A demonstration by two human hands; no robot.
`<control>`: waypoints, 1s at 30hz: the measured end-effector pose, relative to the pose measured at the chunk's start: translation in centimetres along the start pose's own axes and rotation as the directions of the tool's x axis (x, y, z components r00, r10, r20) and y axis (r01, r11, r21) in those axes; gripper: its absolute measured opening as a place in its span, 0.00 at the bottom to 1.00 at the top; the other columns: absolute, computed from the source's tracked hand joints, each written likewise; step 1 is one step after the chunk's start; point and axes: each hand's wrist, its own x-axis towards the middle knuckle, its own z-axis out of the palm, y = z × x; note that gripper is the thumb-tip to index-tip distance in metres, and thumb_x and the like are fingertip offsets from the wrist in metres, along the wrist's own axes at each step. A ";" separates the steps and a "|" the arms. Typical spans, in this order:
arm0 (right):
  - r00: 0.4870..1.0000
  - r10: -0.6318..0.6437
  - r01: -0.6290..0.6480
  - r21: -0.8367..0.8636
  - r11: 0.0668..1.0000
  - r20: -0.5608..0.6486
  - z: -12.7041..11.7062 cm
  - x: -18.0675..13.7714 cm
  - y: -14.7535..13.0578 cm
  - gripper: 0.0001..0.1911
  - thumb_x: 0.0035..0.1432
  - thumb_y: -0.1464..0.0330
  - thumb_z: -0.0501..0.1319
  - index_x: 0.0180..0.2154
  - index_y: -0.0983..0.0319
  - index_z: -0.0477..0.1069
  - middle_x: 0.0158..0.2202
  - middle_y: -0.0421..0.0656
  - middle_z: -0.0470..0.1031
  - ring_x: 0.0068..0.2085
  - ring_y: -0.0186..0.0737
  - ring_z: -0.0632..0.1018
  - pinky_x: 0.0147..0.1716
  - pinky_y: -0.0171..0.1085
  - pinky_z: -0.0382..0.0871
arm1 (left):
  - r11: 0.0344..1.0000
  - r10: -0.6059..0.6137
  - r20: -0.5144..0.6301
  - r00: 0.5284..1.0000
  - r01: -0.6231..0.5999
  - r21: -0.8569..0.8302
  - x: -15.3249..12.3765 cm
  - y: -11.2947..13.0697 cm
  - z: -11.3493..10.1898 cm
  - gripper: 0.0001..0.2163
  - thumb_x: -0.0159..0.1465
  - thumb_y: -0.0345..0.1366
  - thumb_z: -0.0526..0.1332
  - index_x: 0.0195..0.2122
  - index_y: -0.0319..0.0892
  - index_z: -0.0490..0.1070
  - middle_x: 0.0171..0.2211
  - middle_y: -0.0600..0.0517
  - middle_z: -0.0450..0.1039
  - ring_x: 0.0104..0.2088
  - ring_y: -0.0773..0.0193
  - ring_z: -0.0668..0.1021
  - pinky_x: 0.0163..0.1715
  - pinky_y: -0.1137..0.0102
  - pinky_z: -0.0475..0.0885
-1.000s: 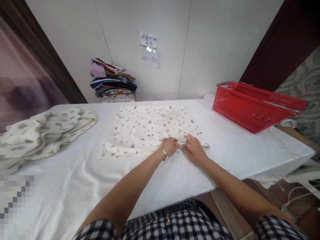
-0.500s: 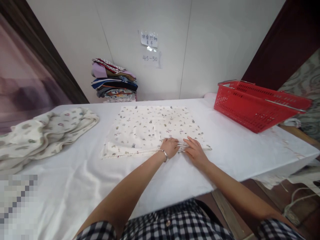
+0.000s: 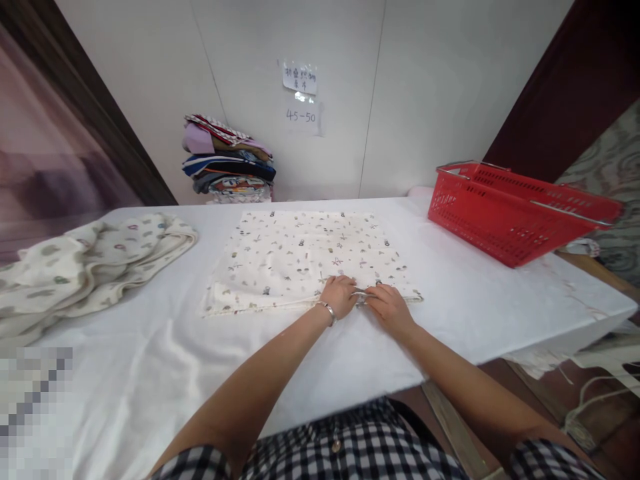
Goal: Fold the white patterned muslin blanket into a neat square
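Note:
A white cloth (image 3: 300,253) with small printed figures lies folded in layers in front of me, its near edge towards my body. My left hand (image 3: 339,297), with a silver bracelet at the wrist, grips that near edge right of its middle. Close beside it, my right hand (image 3: 391,308) has its fingers closed on the same edge. Between the two hands a short length of the layered edge is bunched up and slightly raised. The fingertips are partly hidden by the cloth and the backs of the hands.
The table (image 3: 450,293) has a white cover. A crumpled patterned cloth (image 3: 95,267) lies at the left. Folded fabrics (image 3: 230,160) are stacked at the back by the wall. A red basket (image 3: 515,213) stands at the right. Two paper signs (image 3: 300,78) are on the wall.
My right hand has closed from spread fingers onto the cloth's near edge, moving slightly towards my left hand. The left hand and the cloth have hardly moved.

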 end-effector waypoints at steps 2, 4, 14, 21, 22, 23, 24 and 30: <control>1.000 -0.015 0.015 0.001 1.000 -0.002 0.0 0.1 0.0 0.12 0.61 0.71 0.51 0.34 0.58 0.74 0.42 0.43 0.74 0.41 0.40 0.69 0.39 0.40 0.63 | 1.000 0.011 -0.004 1.000 -0.011 0.002 0.0 0.1 0.0 0.09 0.61 0.35 0.55 0.33 0.45 0.75 0.44 0.52 0.73 0.49 0.59 0.69 0.51 0.59 0.60; 1.000 -0.030 0.030 0.007 1.000 0.007 0.0 0.2 0.1 0.13 0.62 0.71 0.51 0.35 0.58 0.74 0.40 0.43 0.74 0.39 0.39 0.69 0.38 0.39 0.63 | 1.000 0.021 0.002 1.000 -0.021 0.002 -0.1 0.1 0.0 0.08 0.60 0.35 0.56 0.32 0.45 0.76 0.44 0.52 0.73 0.49 0.59 0.69 0.51 0.59 0.60; 0.986 -0.114 0.115 -0.001 0.993 -0.118 0.0 0.3 -0.2 0.10 0.59 0.75 0.53 0.32 0.62 0.72 0.35 0.44 0.74 0.36 0.38 0.68 0.35 0.38 0.64 | 1.000 -0.006 0.046 0.999 0.007 -0.024 -0.4 0.0 -0.4 0.09 0.60 0.40 0.56 0.33 0.47 0.76 0.47 0.54 0.73 0.50 0.59 0.69 0.51 0.60 0.61; 0.982 -0.113 0.117 0.015 0.993 -0.153 0.1 0.2 -0.1 0.09 0.59 0.75 0.54 0.33 0.61 0.71 0.35 0.44 0.74 0.35 0.38 0.68 0.34 0.38 0.65 | 1.000 -0.024 0.065 0.998 0.024 0.006 -0.7 0.4 -0.8 0.12 0.61 0.42 0.53 0.35 0.46 0.75 0.47 0.53 0.72 0.49 0.58 0.69 0.50 0.60 0.61; 0.982 -0.113 0.116 0.010 0.993 -0.149 0.2 0.2 0.0 0.08 0.59 0.75 0.54 0.33 0.61 0.71 0.34 0.44 0.74 0.34 0.38 0.68 0.34 0.38 0.65 | 1.000 -0.005 0.058 0.998 0.003 0.024 -0.8 0.4 -0.8 0.12 0.61 0.42 0.53 0.34 0.46 0.75 0.46 0.53 0.73 0.49 0.58 0.69 0.50 0.60 0.61; 0.983 -0.111 0.113 0.004 0.994 -0.143 0.2 0.2 0.0 0.09 0.59 0.75 0.53 0.33 0.61 0.71 0.33 0.44 0.74 0.34 0.38 0.68 0.33 0.38 0.64 | 0.999 0.012 0.050 0.999 -0.014 0.041 -0.9 0.5 -0.8 0.12 0.61 0.42 0.53 0.33 0.46 0.75 0.44 0.52 0.73 0.48 0.58 0.70 0.50 0.60 0.61; 0.985 -0.107 0.108 -0.002 0.994 -0.135 0.2 0.2 0.0 0.09 0.60 0.75 0.53 0.34 0.62 0.71 0.33 0.45 0.74 0.34 0.38 0.69 0.33 0.38 0.64 | 0.998 0.024 0.041 0.999 -0.027 0.055 -1.0 0.5 -0.8 0.11 0.61 0.41 0.54 0.33 0.46 0.75 0.43 0.52 0.73 0.48 0.58 0.70 0.50 0.59 0.61; 0.995 -0.056 0.054 -0.027 0.998 -0.084 0.3 0.2 0.0 0.10 0.61 0.74 0.50 0.39 0.63 0.70 0.31 0.45 0.74 0.34 0.39 0.69 0.33 0.38 0.62 | 0.995 0.059 -0.035 0.998 -0.056 0.081 -2.0 0.4 -0.3 0.10 0.57 0.39 0.58 0.39 0.46 0.73 0.49 0.51 0.69 0.53 0.55 0.66 0.53 0.56 0.57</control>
